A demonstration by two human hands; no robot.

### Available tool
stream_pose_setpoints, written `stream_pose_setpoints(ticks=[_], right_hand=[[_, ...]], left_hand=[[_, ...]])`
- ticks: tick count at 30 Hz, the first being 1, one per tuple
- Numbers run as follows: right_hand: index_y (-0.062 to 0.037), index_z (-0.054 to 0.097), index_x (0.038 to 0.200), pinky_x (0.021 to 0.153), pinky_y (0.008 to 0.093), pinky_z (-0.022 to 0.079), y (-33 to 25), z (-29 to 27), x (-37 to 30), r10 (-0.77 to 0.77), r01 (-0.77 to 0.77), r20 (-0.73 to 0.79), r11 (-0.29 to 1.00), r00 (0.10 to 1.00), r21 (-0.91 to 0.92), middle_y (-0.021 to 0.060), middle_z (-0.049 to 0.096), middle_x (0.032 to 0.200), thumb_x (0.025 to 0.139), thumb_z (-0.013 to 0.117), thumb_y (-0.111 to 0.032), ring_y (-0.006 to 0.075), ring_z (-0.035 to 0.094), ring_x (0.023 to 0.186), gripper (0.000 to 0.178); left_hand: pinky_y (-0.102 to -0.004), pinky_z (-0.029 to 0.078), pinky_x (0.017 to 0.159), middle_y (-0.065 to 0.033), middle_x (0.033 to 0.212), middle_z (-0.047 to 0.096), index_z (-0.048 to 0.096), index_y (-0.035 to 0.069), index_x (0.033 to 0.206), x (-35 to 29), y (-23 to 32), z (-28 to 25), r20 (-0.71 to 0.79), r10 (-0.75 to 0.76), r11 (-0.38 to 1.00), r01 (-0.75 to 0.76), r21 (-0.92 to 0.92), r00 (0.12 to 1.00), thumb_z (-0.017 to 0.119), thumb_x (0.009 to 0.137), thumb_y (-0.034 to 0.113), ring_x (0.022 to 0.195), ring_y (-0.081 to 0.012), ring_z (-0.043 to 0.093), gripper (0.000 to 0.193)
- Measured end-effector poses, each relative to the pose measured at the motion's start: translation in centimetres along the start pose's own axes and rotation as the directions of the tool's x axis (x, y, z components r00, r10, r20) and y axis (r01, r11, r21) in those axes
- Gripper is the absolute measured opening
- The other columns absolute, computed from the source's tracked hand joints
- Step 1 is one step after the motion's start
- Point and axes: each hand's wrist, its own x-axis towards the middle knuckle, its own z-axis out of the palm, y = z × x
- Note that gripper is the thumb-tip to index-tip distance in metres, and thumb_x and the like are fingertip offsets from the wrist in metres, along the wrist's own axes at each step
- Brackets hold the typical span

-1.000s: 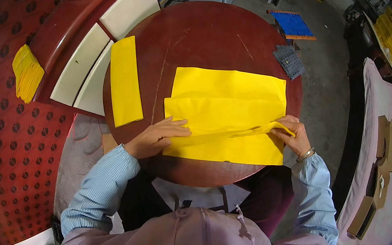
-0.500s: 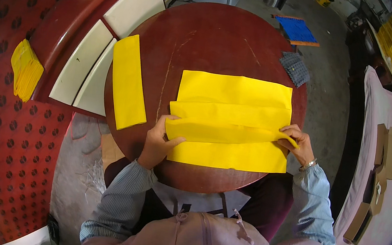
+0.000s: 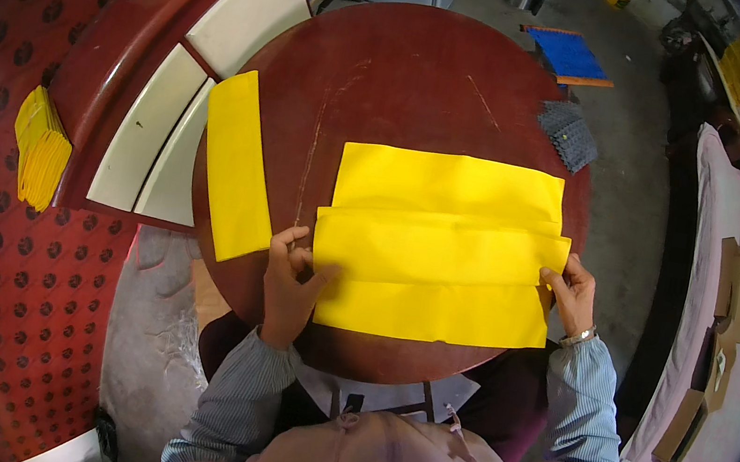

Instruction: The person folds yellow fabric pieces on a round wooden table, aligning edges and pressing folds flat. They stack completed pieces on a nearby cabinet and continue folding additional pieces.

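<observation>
A large yellow sheet [image 3: 444, 241] lies on the round dark-red table [image 3: 411, 76], with a folded band running across its middle. My left hand [image 3: 292, 282] pinches the left end of that fold. At the sheet's right edge my right hand [image 3: 574, 293] grips the other end of the fold. A folded yellow strip [image 3: 238, 160] lies on the table to the left of the sheet, apart from both hands.
A curved red counter with white panels [image 3: 146, 143] stands at the left, and a stack of yellow sheets [image 3: 41, 147] lies beyond it on the red dotted floor. A grey textured pad [image 3: 568, 131] and a blue mat [image 3: 565, 55] sit at the back right.
Both hands have shifted outward to the ends of the fold. The fold across the sheet now lies straight and flat where it was slanted a second ago.
</observation>
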Motion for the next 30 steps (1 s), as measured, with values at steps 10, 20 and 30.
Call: stream_pose_setpoints(ticks=[10, 20, 30], right_hand=[[0.0002, 0.068, 0.099, 0.077, 0.0260, 0.045, -0.2, 2.1, -0.5, -0.016, -0.001, -0.167, 0.995, 0.986, -0.100, 0.0006, 0.063, 0.086, 0.099, 0.072, -0.010, 0.0113, 0.056, 0.081, 0.010], [0.0035, 0.067, 0.095, 0.070, 0.0289, 0.042, 1.9, 2.6, -0.4, -0.052, 0.037, -0.238, 0.997, 0.970, -0.069, 0.0032, 0.056, 0.089, 0.094, 0.074, -0.004, 0.0124, 0.051, 0.078, 0.011], [0.0033, 0.071, 0.100, 0.065, 0.0323, 0.045, 0.5, 3.1, -0.6, -0.101, 0.057, -0.256, 0.983, 0.961, -0.174, 0.0068, 0.061, 0.086, 0.094, 0.076, -0.009, 0.0152, 0.055, 0.072, 0.014]], left_hand=[[-0.0254, 0.049, 0.073, -0.0046, 0.083, 0.065, 0.049, 0.004, 0.138, -0.8, 1.0, 1.2, -0.162, -0.047, 0.991, 0.066, 0.113, 0.986, 0.078, 0.089, -0.002, 0.077, -0.0101, 0.061, 0.057], [-0.0268, 0.049, 0.071, -0.0055, 0.080, 0.066, 0.052, 0.005, 0.137, -0.5, 1.1, 1.7, -0.204, -0.019, 0.981, 0.058, 0.184, 0.979, 0.081, 0.085, -0.001, 0.074, -0.0119, 0.061, 0.059], [-0.0256, 0.048, 0.069, -0.0030, 0.079, 0.058, 0.050, 0.004, 0.136, -0.1, 1.6, 1.5, -0.150, 0.004, 0.980, 0.026, 0.197, 0.989, 0.080, 0.090, 0.001, 0.072, -0.0097, 0.055, 0.055]])
